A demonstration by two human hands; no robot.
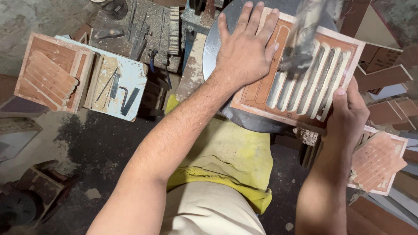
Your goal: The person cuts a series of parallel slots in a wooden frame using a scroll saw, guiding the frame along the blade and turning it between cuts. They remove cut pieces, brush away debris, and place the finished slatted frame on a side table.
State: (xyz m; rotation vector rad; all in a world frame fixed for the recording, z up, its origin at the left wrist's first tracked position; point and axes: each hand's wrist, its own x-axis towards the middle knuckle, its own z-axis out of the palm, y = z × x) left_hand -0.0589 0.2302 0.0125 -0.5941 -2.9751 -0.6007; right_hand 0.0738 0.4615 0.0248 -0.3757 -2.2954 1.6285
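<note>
L hand [244, 54] lies flat, fingers spread, pressing the slotted clay mould [300, 82] onto the round metal disc [213, 43]. R hand [348, 113] grips mould's 4 o'clock edge. Blurred tool [305, 35] at 12 o'clock. Best w/ steady, even pressure; fingers off slots.

Grooved terracotta slab [300, 82] lies flat, slightly skewed, on round metal disc [213, 39].

Your left hand [244, 50] flat and palm down, fingers spread and stretched forward, your right hand [348, 113] curled closed in a grip, thumb on top, both forearms bare and reaching forward
</note>
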